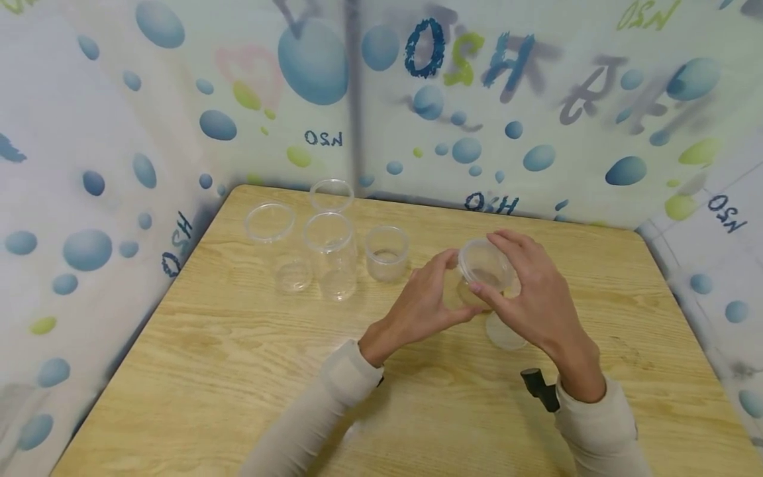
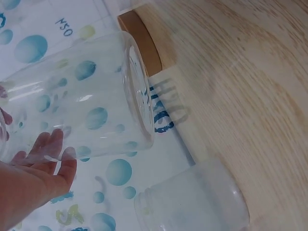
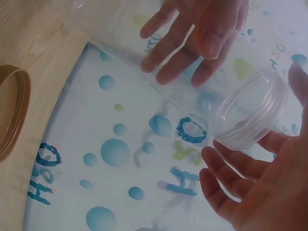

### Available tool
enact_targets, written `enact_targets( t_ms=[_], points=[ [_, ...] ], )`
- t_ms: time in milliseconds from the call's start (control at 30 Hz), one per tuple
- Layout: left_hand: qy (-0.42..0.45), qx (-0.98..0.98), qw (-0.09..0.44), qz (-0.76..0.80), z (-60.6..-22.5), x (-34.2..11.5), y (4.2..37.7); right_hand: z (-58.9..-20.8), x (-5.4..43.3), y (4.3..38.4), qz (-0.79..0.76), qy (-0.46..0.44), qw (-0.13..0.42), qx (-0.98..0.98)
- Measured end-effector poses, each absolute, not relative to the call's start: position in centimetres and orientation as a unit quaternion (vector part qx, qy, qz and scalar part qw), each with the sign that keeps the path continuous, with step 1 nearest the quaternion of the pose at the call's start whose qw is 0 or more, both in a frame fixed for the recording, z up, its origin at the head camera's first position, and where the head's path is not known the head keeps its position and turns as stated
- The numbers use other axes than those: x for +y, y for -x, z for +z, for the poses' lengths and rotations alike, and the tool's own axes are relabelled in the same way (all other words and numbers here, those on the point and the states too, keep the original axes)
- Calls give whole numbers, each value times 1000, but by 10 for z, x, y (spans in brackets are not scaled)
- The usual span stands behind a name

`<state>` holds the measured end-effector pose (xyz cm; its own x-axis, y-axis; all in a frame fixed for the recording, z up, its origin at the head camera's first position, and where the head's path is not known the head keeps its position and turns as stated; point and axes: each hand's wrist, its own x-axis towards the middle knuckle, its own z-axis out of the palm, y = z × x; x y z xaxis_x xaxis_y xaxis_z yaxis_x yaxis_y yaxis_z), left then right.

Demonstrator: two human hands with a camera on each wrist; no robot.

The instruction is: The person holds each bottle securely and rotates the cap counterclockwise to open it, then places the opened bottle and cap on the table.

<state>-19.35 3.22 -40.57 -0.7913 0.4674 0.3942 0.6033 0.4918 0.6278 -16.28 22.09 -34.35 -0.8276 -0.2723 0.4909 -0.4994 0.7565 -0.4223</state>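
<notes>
A clear jar with a threaded mouth (image 1: 485, 262) is held up over the table between both hands. My right hand (image 1: 536, 291) grips it at the mouth, thumb on the near side of the rim and fingers over the far side. From the left, my left hand (image 1: 420, 298) holds the jar's side, thumb and fingers spread around it. In the left wrist view the jar's base (image 2: 139, 91) points away from the fingers. The ribbed screw mouth (image 3: 255, 113) lies between the right thumb and fingers in the right wrist view.
Left of the hands stand three tall clear jars (image 1: 336, 265) and a shorter clear jar (image 1: 387, 258). A translucent disc (image 1: 505, 332) lies on the wooden table (image 1: 238, 371) beneath the hands. Patterned walls (image 1: 381, 86) border the table. A black fitting (image 1: 539, 389) sticks out at the right cuff.
</notes>
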Motion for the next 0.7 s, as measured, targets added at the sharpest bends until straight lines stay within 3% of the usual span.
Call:
enact_targets(
  t_ms=[233, 700],
  points=[
    [314, -859, 88, -394, -406, 35, 193, -344, 220, 160, 243, -193, 224, -924],
    [316, -866, 80, -379, -407, 33, 194, -342, 221, 158, 273, -209, 188, -920]
  ],
)
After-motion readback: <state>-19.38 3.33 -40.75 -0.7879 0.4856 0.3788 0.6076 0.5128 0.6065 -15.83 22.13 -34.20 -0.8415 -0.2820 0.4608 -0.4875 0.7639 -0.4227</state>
